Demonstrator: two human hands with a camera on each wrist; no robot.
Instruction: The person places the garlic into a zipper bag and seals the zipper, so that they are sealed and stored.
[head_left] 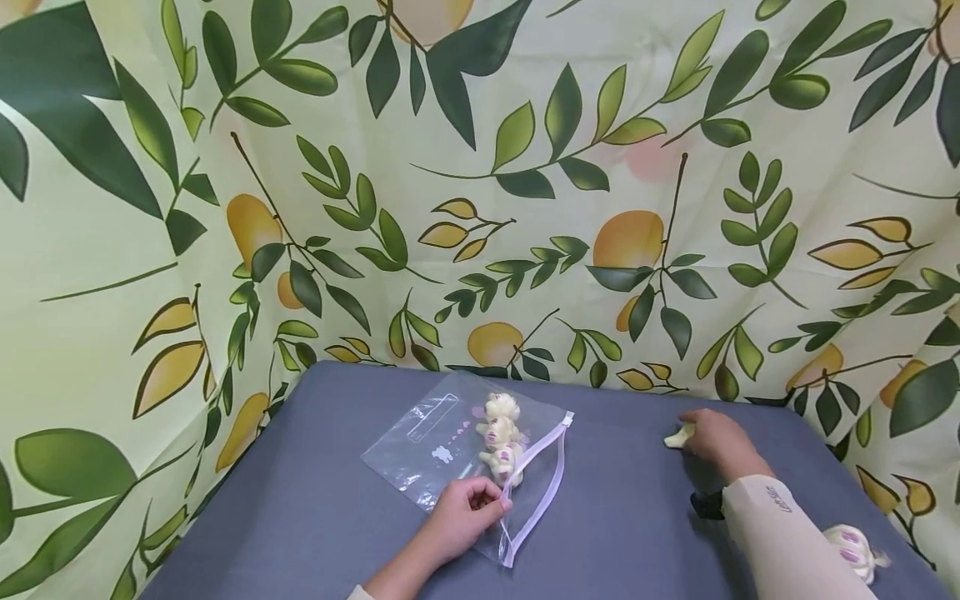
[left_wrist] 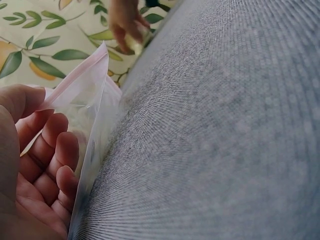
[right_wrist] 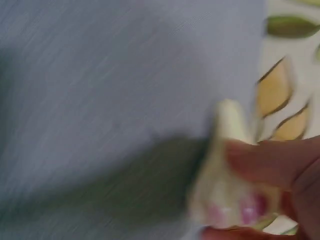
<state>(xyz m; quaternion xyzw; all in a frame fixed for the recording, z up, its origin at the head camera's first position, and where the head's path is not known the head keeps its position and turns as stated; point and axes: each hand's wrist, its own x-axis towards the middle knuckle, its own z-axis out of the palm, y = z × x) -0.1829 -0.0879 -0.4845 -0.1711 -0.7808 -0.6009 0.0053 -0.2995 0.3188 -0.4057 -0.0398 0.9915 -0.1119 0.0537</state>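
1. A bench with a slate-grey cloth surface [head_left: 615,517] carries everything; fabric printed with green leaves and orange fruit [head_left: 630,242] hangs behind its far edge and along its sides.
2. A clear, flat plastic zip bag [head_left: 408,429] lies left of the bench's middle, one corner reaching the far edge. A small white figure [head_left: 442,454] and pink hearts are printed on it.
3. Its pale lilac zip strip [head_left: 542,446] faces the bench's right side, and the two lips stand apart, so the mouth gapes.
4. Three cream garlic bulbs with purple-pink patches [head_left: 500,432] lie inside the bag in a row, just behind the mouth.
5. The left hand [head_left: 465,517] pinches the bag's lip between thumb and forefinger; the other fingers are loosely curled.
6. The right hand [head_left: 720,442], near the far right corner, grips another cream garlic bulb with a pale stalk [right_wrist: 212,200], well apart from the bag. Whether that bulb touches the bench I cannot tell.
7. One more cream-and-pink garlic bulb [head_left: 855,550] sits near the bench's right edge, partly hidden by the cream sleeve [head_left: 787,542].
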